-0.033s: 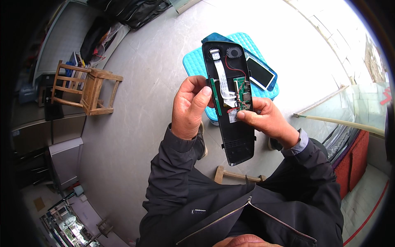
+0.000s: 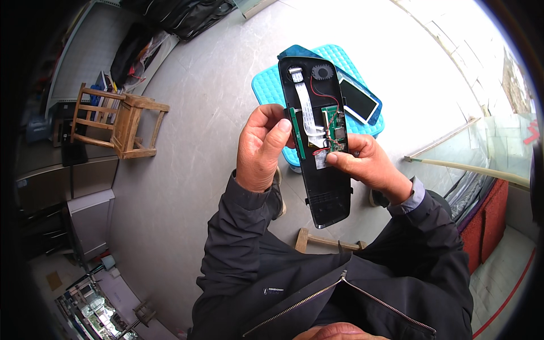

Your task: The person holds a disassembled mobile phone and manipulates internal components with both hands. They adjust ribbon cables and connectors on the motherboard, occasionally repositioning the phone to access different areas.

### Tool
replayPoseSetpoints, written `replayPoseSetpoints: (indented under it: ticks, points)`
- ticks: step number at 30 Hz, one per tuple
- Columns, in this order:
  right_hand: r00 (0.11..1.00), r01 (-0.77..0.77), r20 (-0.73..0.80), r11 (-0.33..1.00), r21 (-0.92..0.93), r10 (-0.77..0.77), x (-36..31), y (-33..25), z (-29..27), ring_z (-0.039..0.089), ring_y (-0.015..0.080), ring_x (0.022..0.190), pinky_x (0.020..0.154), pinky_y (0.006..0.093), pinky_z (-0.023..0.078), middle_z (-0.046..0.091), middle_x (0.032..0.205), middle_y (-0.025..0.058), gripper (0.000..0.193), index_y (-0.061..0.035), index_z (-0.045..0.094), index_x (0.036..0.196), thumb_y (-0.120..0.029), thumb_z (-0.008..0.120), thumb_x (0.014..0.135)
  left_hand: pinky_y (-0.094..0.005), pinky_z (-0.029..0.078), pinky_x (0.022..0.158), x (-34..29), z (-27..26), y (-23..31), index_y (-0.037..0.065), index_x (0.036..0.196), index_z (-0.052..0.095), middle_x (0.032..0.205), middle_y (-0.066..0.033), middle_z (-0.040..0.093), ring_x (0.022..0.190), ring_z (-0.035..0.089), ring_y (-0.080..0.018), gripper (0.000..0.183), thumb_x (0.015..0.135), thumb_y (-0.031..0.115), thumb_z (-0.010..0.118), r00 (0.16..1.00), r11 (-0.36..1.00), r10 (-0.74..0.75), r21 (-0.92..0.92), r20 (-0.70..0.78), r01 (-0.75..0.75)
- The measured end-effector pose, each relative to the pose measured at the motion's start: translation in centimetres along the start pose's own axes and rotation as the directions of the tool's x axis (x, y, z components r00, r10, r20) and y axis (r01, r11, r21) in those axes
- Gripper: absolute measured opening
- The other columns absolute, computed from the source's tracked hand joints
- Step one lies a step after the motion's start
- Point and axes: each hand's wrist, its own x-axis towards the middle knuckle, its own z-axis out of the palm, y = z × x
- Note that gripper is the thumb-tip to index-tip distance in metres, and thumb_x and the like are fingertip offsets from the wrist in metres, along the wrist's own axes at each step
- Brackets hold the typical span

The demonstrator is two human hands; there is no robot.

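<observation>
I hold a long black plastic housing (image 2: 323, 192) upright in front of me, its open inside facing me. Inside lie a green circuit board (image 2: 335, 127), a white ribbon cable (image 2: 306, 107), thin red wires and a small round black part (image 2: 323, 72) near the top. My left hand (image 2: 262, 148) grips the housing's left edge, its thumb beside a narrow green strip (image 2: 298, 136). From the right, my right hand (image 2: 368, 167) grips it too, with the thumb pressed on a small silvery piece at the board's lower end.
Below the housing stands a turquoise plastic stool (image 2: 266, 88) with a black screen panel (image 2: 360, 102) on it. A wooden chair (image 2: 119, 122) stands at the left, black bags (image 2: 181, 14) lie at the top, a wooden bar (image 2: 326, 241) lies on the grey floor, and red cushions (image 2: 487, 221) sit at the right.
</observation>
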Motion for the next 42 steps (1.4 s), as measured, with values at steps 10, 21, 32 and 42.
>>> replayPoseSetpoints:
  ticks: [10,21,32,42]
  points:
    - [0.999,-0.05,-0.001,0.995,0.09,0.05,-0.1,0.0,-0.1,0.059,-0.0005,0.082,0.072,0.0189,0.048,0.074,0.096,-0.0064,0.026,-0.005,0.08,0.12,-0.024,0.08,0.102,-0.029,0.055,0.082,0.0,0.9,0.8,0.0,0.125,0.058,0.104,-0.0064,0.071,0.088,0.066,-0.0107,0.027,0.106,0.018,0.066,0.999,0.999,-0.05,-0.019,-0.02,0.05]
    - [0.998,-0.055,-0.006,0.987,0.149,0.057,0.0,0.5,-0.2,0.061,-0.0011,0.077,0.067,0.0174,0.047,0.075,0.095,-0.0046,0.026,-0.0056,0.08,0.117,-0.025,0.082,0.1,-0.0313,0.063,0.083,0.1,0.3,0.3,0.002,0.128,0.058,0.111,-0.0089,0.075,0.092,0.076,-0.0139,0.027,0.107,0.016,0.065,1.0,1.0,-0.026,-0.013,0.008,0.026]
    - [0.996,-0.089,-0.004,0.981,0.171,0.091,0.1,1.0,-0.5,0.052,-0.003,0.062,0.054,0.0159,0.037,0.07,0.082,-0.0079,0.025,-0.0085,0.08,0.113,-0.029,0.083,0.099,-0.0298,0.057,0.082,-0.1,0.8,0.6,0.0,0.126,0.059,0.107,-0.0069,0.072,0.089,0.067,-0.0116,0.027,0.107,0.018,0.066,0.998,0.998,-0.06,-0.004,-0.017,0.06]
    - [0.997,-0.078,-0.002,0.981,0.177,0.08,0.1,0.7,-0.3,0.059,-0.0019,0.07,0.06,0.0164,0.044,0.075,0.091,-0.005,0.025,-0.0064,0.08,0.115,-0.026,0.081,0.101,-0.0283,0.059,0.081,0.2,0.6,0.2,0.003,0.127,0.059,0.108,-0.0075,0.076,0.088,0.073,-0.0109,0.026,0.107,0.018,0.065,0.998,0.998,-0.056,0.018,-0.023,0.057]
